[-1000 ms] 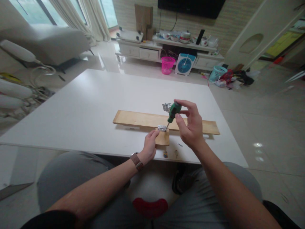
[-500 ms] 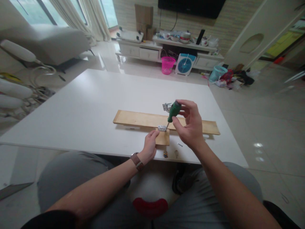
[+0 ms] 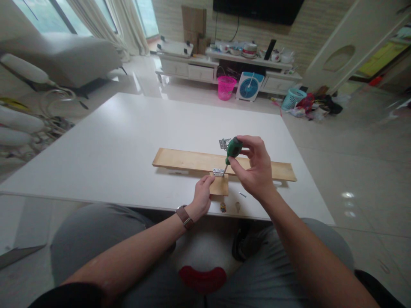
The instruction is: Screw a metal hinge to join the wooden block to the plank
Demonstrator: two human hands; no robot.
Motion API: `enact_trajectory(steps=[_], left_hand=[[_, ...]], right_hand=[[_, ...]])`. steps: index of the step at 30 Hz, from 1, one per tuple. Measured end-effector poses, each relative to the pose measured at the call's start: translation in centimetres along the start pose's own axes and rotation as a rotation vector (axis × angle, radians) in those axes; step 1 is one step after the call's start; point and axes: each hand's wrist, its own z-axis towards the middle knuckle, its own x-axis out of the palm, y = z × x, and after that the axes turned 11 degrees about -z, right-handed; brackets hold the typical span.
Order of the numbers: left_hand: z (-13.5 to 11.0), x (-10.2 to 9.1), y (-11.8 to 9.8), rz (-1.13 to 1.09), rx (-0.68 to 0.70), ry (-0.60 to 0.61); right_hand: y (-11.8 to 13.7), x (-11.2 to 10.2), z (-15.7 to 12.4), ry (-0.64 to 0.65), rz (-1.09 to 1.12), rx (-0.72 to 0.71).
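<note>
A long wooden board (image 3: 186,159) lies across the white table, slightly raised off it. At its near edge a silver hinge (image 3: 218,172) spans the board and a small wooden piece (image 3: 220,187). My left hand (image 3: 203,194) is closed on the left side of that small piece, thumb on top near the hinge. In my right hand (image 3: 257,167) is a green-handled screwdriver (image 3: 234,147), gripped by thumb and fingers and tilted, its tip down at the hinge's right end. Whether the tip sits in a screw is too small to tell.
Behind the board lie more metal hinges (image 3: 224,143). Near the table's (image 3: 96,149) front edge are a small metal pin or screw (image 3: 242,194), a small yellow-and-blue figure (image 3: 223,207) and what looks like a key (image 3: 238,207).
The screwdriver's handle and my right hand have shifted slightly left and down, while the tip stays at the hinge. My left hand and the boards have not moved.
</note>
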Motion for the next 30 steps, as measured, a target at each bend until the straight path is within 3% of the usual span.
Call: enact_trajectory(steps=[30], left_hand=[[-0.06,-0.04,-0.03,-0.007,0.007,-0.003]], right_hand=[[0.37,-0.22,0.15,-0.036,0.010,-0.020]])
